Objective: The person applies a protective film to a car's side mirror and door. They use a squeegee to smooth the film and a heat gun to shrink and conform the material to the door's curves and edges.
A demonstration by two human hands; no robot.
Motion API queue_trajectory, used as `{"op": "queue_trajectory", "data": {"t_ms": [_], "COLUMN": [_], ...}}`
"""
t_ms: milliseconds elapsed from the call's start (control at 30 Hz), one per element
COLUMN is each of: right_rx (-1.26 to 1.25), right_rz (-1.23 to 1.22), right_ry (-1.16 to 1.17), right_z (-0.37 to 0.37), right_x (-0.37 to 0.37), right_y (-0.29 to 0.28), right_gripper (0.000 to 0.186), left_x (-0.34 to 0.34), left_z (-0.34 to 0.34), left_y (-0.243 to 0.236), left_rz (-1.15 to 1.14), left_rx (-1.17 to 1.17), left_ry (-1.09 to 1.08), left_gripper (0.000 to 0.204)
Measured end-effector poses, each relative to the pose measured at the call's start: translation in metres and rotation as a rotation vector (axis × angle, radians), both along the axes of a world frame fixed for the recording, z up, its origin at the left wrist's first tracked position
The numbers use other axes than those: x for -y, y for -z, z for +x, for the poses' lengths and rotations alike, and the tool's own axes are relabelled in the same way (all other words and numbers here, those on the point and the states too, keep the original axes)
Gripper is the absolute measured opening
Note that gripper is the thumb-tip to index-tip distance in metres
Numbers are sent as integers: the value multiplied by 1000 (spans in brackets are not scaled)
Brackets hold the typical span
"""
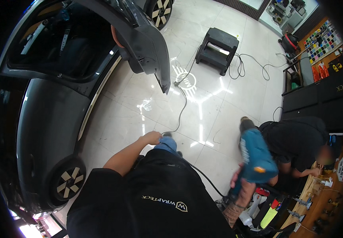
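Note:
My right hand [241,182] grips the handle of a teal heat gun [258,154] with a dark nozzle at its upper left end, held at my right side. My left hand [152,137] is closed on a black power cable [186,104] in front of my waist; the cable trails over the tiled floor. Below it my dark shirt and blue trousers show.
A dark car [48,135] with an open door [147,51] fills the left. A black step stool [225,39] and coiled cable lie ahead. At right, a co-worker [294,139] bends at a wooden workbench [310,190] with tools; a vacuum [288,41] stands farther back.

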State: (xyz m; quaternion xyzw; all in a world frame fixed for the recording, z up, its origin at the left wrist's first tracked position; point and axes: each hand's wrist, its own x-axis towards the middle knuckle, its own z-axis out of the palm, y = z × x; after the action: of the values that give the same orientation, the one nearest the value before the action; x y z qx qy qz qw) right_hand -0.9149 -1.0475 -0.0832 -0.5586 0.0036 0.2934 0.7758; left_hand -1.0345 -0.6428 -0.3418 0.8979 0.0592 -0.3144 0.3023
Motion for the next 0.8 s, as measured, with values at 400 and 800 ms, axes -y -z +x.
{"op": "queue_trajectory", "data": {"t_ms": [400,800], "right_rx": [959,712], "right_rz": [-208,-469], "right_ry": [-602,-869], "right_z": [-59,44], "right_x": [-225,-275], "right_y": [31,26], "right_gripper": [68,36], "left_x": [80,-18], "left_z": [-34,-75], "left_y": [-190,-213], "left_rz": [-1073,-1411], "left_rx": [707,1184], "left_ry": [-1023,-1248], "left_gripper": [41,50]}}
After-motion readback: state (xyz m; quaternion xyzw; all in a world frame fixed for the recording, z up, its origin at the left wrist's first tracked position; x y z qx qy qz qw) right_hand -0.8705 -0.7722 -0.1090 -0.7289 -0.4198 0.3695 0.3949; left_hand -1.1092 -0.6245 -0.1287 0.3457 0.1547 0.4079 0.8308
